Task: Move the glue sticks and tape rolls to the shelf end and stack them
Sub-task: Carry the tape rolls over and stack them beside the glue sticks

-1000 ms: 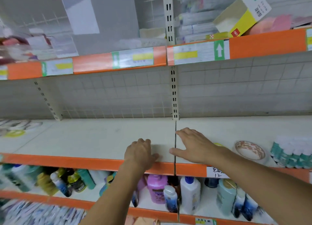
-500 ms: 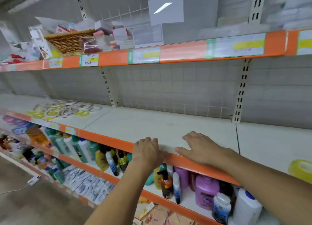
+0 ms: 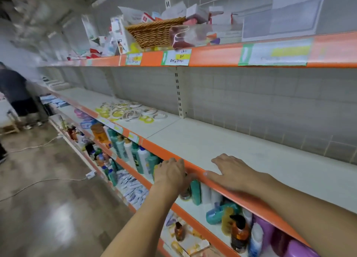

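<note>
A: On the front lip of the white shelf board with the orange edge strip (image 3: 195, 169), both hands. Left hand (image 3: 171, 174) sits at the orange strip, fingers bent over it, holding nothing loose. Right hand (image 3: 230, 172) lies flat on the board just beside it, fingers spread and straight, thumb on the strip, nothing in it.

B: Task items?

A: Cluster of flat white and yellow tape rolls (image 3: 129, 112) lying on the same shelf, well beyond the left hand, further along to its left. Glue sticks, can't pick any out.

B: Between hands and tape?

A: Bare board, plus a perforated white upright post (image 3: 178, 94) against the grey grid back panel.

B: Other stuff?

A: Under the hands, the lower shelf carries plastic bottles, teal, white and purple (image 3: 196, 193). Above the left hand, upper shelf has a woven brown wicker basket (image 3: 154, 33) among blurred boxes and packets. Far off to the left, a person in dark clothes (image 3: 15, 94) stands on the grey floor, where a white cable (image 3: 44, 181) trails.
</note>
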### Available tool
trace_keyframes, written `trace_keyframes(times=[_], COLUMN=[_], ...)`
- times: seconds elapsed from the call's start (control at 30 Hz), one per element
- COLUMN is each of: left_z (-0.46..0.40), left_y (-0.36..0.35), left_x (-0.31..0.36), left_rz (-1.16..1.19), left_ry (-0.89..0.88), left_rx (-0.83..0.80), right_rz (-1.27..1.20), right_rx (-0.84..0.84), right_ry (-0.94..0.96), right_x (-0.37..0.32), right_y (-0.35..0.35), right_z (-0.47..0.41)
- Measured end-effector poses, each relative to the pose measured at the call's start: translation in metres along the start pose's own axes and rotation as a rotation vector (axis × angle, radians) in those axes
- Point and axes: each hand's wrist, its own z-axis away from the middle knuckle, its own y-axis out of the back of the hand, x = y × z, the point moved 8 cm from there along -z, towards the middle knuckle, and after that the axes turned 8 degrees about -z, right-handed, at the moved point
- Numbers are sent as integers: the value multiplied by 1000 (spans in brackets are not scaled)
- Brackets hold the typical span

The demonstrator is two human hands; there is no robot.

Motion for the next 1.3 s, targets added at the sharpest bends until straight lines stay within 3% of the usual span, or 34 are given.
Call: trace_keyframes(times=[0.5,0.8,1.3], left_z=[-146,-223,-408], left_y=[3,-15,-30], left_x=[-136,-201,-261], left_rz=[26,66,15], left_ry=[140,109,-302], left_rx=[5,-12,81], right_rz=[18,23,-110], right_rx=[-45,-54,172], right_ry=[128,128,-149], right_x=[-77,-108,-129], right_y=[-6,-30,-38], right_z=[-215,-316,-459])
